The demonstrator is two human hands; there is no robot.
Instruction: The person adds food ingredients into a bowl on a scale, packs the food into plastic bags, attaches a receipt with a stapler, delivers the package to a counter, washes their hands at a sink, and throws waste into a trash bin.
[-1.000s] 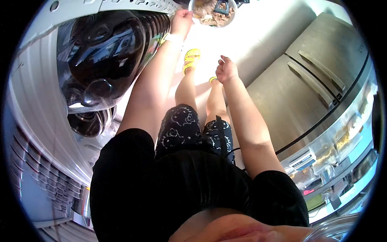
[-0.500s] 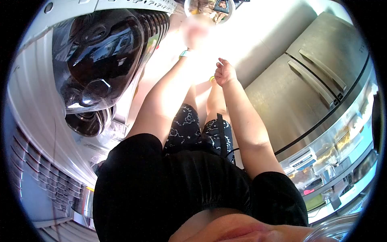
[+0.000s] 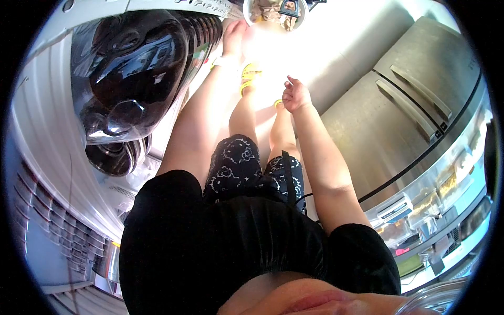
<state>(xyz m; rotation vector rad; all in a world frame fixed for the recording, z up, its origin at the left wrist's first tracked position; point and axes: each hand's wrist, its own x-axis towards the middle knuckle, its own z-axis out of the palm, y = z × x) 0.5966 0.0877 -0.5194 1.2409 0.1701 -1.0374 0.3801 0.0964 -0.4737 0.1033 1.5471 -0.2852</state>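
Observation:
My left hand (image 3: 234,38) reaches forward on the left, near the far end of the stacked dark plastic covers (image 3: 136,73). Its fingers look stretched out, though glare washes out their edges. I see nothing held in it, and whether it touches the rack is unclear. Close ahead is a round white bin (image 3: 247,14) with crumpled brownish and pale scraps (image 3: 269,11) inside. A dark frame-like object (image 3: 289,7) lies at its top. My right hand (image 3: 297,96) hangs in front of my right leg, loosely bent, fingertips slightly apart, with nothing in it.
A steel two-door refrigerator (image 3: 386,113) stands on the right. Beyond it are shelves with clear food containers (image 3: 449,181). On my left are a white rack (image 3: 44,115) and dark round pans or lids (image 3: 113,158). Bright glare covers the floor by my yellow sandals (image 3: 252,71).
My left hand has moved left, away from the area just below the bin, and is less blurred. My left leg and yellow sandal show more. The right hand stays nearly still.

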